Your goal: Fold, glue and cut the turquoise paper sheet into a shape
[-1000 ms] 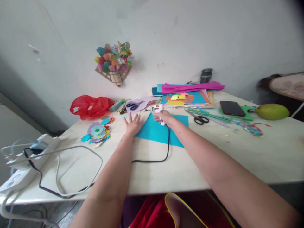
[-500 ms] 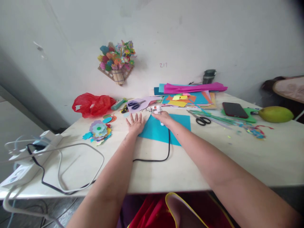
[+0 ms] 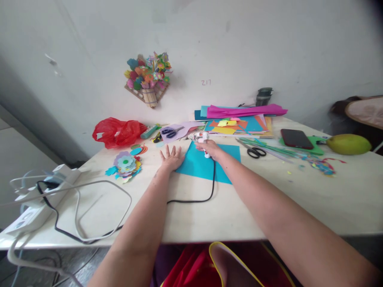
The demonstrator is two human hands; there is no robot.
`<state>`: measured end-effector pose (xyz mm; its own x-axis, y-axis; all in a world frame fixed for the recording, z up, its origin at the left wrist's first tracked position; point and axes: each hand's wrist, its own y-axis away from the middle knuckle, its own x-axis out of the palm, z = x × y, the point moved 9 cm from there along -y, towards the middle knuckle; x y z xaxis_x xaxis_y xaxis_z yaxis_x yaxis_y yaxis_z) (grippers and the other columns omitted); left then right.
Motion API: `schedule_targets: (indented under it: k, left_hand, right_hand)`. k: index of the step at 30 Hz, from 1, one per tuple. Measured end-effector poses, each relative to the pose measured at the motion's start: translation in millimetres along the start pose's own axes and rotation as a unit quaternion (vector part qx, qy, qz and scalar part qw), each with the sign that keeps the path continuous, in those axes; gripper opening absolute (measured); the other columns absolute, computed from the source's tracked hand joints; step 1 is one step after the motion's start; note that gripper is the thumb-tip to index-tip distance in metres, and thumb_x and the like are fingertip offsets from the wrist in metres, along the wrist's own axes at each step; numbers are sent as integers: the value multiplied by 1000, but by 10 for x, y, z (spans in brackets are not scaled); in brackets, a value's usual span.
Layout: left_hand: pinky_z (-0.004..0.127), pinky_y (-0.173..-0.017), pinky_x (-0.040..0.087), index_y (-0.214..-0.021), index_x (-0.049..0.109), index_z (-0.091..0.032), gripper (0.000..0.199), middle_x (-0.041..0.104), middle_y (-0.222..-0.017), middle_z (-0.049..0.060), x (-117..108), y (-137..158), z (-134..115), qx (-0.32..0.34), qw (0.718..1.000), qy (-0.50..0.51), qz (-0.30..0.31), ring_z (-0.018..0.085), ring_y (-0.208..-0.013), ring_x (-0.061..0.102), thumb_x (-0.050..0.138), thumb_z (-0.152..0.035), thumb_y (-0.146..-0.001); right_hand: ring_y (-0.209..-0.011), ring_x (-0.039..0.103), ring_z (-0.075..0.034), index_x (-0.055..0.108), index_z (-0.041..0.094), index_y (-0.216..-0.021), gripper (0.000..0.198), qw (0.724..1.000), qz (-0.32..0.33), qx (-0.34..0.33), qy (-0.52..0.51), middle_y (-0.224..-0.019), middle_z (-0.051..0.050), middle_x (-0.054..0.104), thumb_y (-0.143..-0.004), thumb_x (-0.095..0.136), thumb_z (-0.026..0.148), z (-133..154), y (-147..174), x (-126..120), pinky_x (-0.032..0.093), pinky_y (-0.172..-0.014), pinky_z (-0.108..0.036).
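Observation:
My right hand (image 3: 210, 149) is closed round a white hot glue gun (image 3: 202, 138), its nozzle pointing left over the far edge of a blue sheet of paper (image 3: 206, 167). A black cord (image 3: 214, 179) runs from the gun's handle down toward my left forearm. My left hand (image 3: 172, 158) lies flat with fingers spread, at the left edge of the blue sheet. Left of it is a pile of paper flowers (image 3: 124, 162) with paper discs (image 3: 136, 151) behind.
Black-handled scissors (image 3: 256, 152), green stems (image 3: 266, 146), a phone (image 3: 296, 138) and a yellow-green fruit (image 3: 348, 144) lie to the right. Coloured papers (image 3: 257, 124) and a red plastic bag (image 3: 116, 132) are at the back. A power strip (image 3: 38, 207) with looping cables stands at left.
My right hand has shifted slightly right with the glue gun, which shows more of its handle now. My left hand stays almost in place, still spread.

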<state>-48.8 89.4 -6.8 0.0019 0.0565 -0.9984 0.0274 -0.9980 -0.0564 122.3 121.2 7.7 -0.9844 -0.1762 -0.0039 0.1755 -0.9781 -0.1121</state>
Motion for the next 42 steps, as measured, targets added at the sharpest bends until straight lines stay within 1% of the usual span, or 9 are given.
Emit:
schedule_targets:
  k: [4, 9, 13, 15, 18, 24, 32, 36, 42]
  left_hand:
    - [60, -98, -7, -138, 14, -30, 58, 9, -146, -2, -52, 66, -49, 20, 1000, 0, -11, 28, -130, -13, 15, -51, -84]
    - [60, -100, 2, -138, 11, -33, 53, 9, -145, -8, -74, 14, -11, 22, 998, 63, -3, 26, -131, -10, 5, -44, -86]
    - [58, -100, -5, -136, 22, -34, 52, 14, -144, -10, -121, -99, -141, 81, 996, 20, -35, 24, -131, -13, 8, -45, -86]
    - [58, -100, -7, -135, 25, -34, 53, 16, -144, -10, -101, -136, -240, 120, 992, 8, -25, 24, -131, -13, 11, -49, -85]
    - [58, -99, -9, -135, 24, -34, 56, 16, -144, -10, -87, -153, -320, 145, 989, 7, -8, 24, -132, -11, 12, -53, -84]
    - [53, -101, -10, -135, 22, -33, 58, 16, -144, -8, -87, -127, -352, 151, 988, -5, -14, 20, -132, -8, 10, -55, -83]
    - [50, -103, -10, -136, 21, -32, 59, 17, -144, -8, -109, -94, -377, 148, 988, -17, -25, 20, -133, -6, 12, -55, -83]
    - [51, -102, -10, -135, 25, -33, 60, 16, -144, -8, -105, -94, -376, 143, 989, -25, -24, 21, -133, -7, 11, -58, -82]
    - [53, -101, -10, -132, 29, -38, 57, 12, -145, -8, -104, -116, -343, 118, 993, -16, -24, 23, -132, -11, 13, -59, -82]
  right_hand:
    - [-77, 63, -16, 63, 13, -87, 25, 1000, -8, 9, 2, -77, -5, 68, -68, 65, 29, -25, 1, -17, 49, -73, -26]
    - [-75, 63, -15, 62, 12, -88, 24, 999, -12, -1, -31, -82, -6, 67, -68, 65, 25, -14, 15, -22, 49, -74, -27]
    - [-71, 64, -14, 61, 11, -88, 21, 998, -23, 0, -63, -77, -6, 67, -70, 63, 21, 28, 63, -22, 50, -72, -26]
    - [-70, 64, -14, 61, 11, -88, 20, 997, -28, 2, -69, -75, -5, 67, -70, 62, 20, 40, 76, -27, 50, -72, -26]
    - [-72, 64, -15, 62, 13, -89, 20, 998, -29, 14, -62, -73, -5, 68, -71, 62, 22, 18, 69, -34, 50, -72, -26]
    - [-74, 64, -14, 61, 12, -90, 20, 998, -23, 15, -65, -78, -5, 68, -71, 61, 19, 29, 63, -33, 50, -71, -24]
    - [-77, 64, -16, 62, 14, -93, 23, 999, -19, 14, -34, -79, -6, 68, -73, 61, 25, 55, 104, -35, 49, -66, -22]
    - [-76, 64, -15, 62, 13, -91, 22, 998, -15, 0, -60, -82, -7, 68, -72, 62, 22, 48, 85, -28, 49, -69, -23]
    - [-77, 64, -16, 62, 14, -92, 23, 999, -16, 7, -47, -82, -6, 68, -71, 62, 24, 44, 94, -30, 49, -68, -23]
